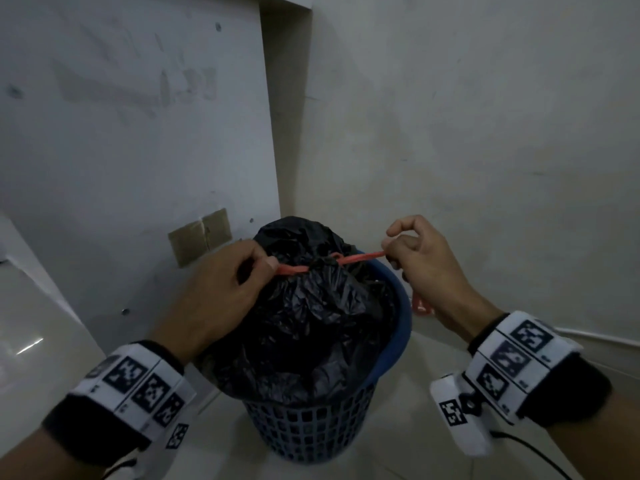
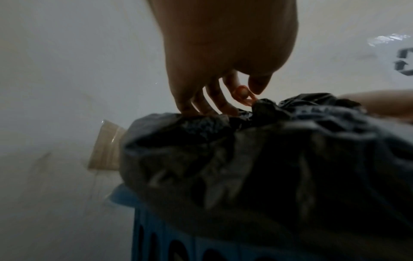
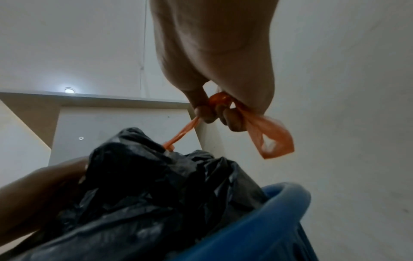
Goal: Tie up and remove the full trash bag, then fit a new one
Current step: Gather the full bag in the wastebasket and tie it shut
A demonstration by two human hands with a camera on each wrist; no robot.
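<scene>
A full black trash bag [image 1: 311,313] sits in a blue mesh bin [image 1: 311,427], its neck gathered by an orange drawstring [image 1: 360,257]. My left hand [image 1: 225,282] pinches the left end of the drawstring [image 2: 242,92] just left of the knot. My right hand [image 1: 422,258] grips the right end, wound round its fingers, with a loose orange loop [image 3: 270,139] hanging below. The string is pulled taut between both hands above the bag [image 3: 145,185]. The bin's rim [image 3: 288,197] shows under the right hand.
The bin stands on a pale tiled floor [image 1: 433,455] in a corner between a white panel [image 1: 121,133] and a wall [image 1: 485,133]. Brown tape [image 1: 201,237] is stuck on the panel behind the left hand. A cable [image 1: 530,452] trails from the right wrist.
</scene>
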